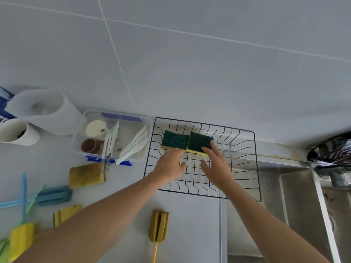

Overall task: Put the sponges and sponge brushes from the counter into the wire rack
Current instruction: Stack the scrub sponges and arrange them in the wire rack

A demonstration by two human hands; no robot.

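hands are both over the wire rack [245,147] now, reaching into its far half. left hand [170,164] lies flat with fingers loosely spread, its fingertips touching the near edge of the left green sponge [174,139], gripping nothing. right hand [216,164] is spread wide too, fingers resting on top of the right green sponge [199,142], pressing rather than holding. the two sponges sit side by side, touching, green side up, yellow underneath. out on the counter [186,230]: a worn yellow sponge [85,175] beside the clear tub [112,137], a blue sponge brush [54,195], a mustard sponge brush [159,225] near the rack's front edge, a bright yellow sponge brush [21,238] at far left, and another yellow sponge [65,214] partly behind the left forearm.
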